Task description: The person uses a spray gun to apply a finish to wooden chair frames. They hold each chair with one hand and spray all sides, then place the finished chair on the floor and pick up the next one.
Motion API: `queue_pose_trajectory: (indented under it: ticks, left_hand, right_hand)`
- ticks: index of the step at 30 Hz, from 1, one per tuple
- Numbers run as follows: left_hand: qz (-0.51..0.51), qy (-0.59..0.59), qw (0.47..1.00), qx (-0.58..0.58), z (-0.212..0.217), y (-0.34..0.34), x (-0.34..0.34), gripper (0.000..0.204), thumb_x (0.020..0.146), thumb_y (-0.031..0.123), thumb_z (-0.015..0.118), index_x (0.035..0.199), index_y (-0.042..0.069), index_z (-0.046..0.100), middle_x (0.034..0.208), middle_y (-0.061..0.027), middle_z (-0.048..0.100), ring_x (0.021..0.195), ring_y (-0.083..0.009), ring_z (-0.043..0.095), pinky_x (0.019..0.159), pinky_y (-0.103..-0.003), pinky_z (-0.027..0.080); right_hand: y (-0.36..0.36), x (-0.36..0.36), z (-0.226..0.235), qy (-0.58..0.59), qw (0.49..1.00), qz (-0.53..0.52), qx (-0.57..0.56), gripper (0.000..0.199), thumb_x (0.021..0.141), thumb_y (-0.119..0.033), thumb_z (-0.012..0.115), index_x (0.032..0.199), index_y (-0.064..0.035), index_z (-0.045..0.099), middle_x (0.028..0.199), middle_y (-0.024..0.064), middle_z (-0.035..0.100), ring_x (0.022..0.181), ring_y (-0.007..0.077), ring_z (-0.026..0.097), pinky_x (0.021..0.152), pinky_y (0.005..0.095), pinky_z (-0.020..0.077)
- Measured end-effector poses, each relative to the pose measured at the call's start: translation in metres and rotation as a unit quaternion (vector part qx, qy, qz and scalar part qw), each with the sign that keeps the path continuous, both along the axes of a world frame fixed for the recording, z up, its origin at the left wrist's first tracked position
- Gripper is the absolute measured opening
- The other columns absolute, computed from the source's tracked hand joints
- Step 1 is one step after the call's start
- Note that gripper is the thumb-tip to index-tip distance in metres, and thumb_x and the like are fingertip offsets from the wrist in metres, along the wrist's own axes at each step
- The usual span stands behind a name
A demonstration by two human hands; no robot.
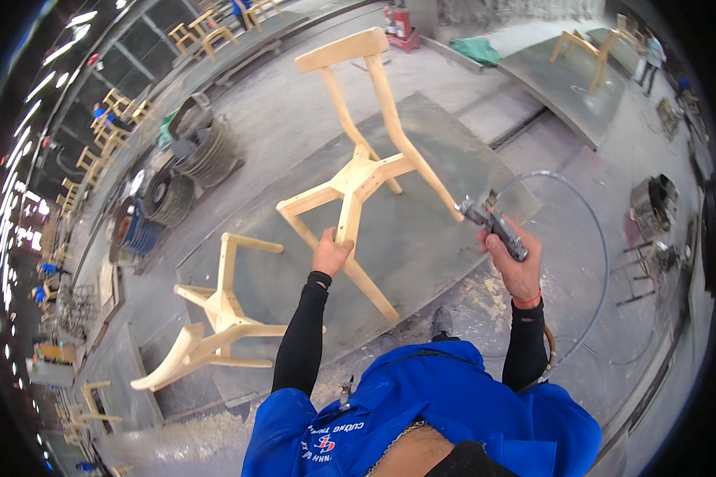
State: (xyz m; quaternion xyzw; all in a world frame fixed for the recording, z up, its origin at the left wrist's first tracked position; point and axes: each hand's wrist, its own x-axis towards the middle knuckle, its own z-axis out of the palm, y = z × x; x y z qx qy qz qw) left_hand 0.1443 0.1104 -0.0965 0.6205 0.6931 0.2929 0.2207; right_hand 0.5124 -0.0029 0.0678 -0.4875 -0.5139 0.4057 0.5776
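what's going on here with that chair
A person in blue has the left grip closed on a bare wooden chair frame with no seat fitted. The right grip holds a spray gun, pictured near one chair leg; no spray shows. A second wooden frame is off to the left, held by neither grip.

Around the grip [333, 253] there is a grey floor [266, 91], dusty and stained. Beyond it to the left stand round bins [208, 155]; farther left, bright lamps [58, 53] shine in rows. Far beyond the grip are red extinguishers [402, 24], and, more to the right, a green cloth [476, 51].
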Motion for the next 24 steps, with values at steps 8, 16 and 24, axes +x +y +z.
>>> queue_pose_trajectory:
  ticks: [8,16,24]
  left_hand:
    - [-0.125,-0.258,0.940,-0.187,-0.107,-0.027,0.056,0.051,0.075,0.003,0.071,0.122,-0.001,0.051,0.102,-0.0164,0.065,0.086,-0.0283,0.069,0.074,-0.042,0.058]
    - [-0.192,-0.085,0.962,-0.177,-0.153,-0.045,0.059,0.079,0.075,0.011,0.067,0.148,0.005,0.036,0.114,-0.0295,0.068,0.109,-0.0472,0.066,0.093,-0.050,0.052]
    - [-0.166,-0.029,0.970,-0.175,-0.140,-0.020,0.071,0.062,0.078,0.014,0.065,0.137,0.009,0.045,0.109,-0.0291,0.069,0.105,-0.0493,0.066,0.090,-0.052,0.053]
  right_hand:
    - [-0.105,0.056,-0.030,-0.061,0.961,-0.145,-0.226,0.039,0.099,-0.015,0.066,0.132,0.0063,0.063,0.098,0.0090,0.075,0.076,0.0098,0.063,0.069,0.0257,0.0529]
    - [-0.190,0.087,0.073,-0.105,0.963,-0.207,-0.139,0.043,0.098,-0.019,0.068,0.132,0.0054,0.063,0.095,0.0085,0.071,0.078,0.0110,0.064,0.071,0.0266,0.0531]
    - [-0.141,0.069,0.209,-0.255,0.945,-0.205,-0.007,0.060,0.096,-0.041,0.067,0.139,0.0008,0.059,0.092,0.0052,0.069,0.074,0.0067,0.060,0.052,0.0189,0.0372]
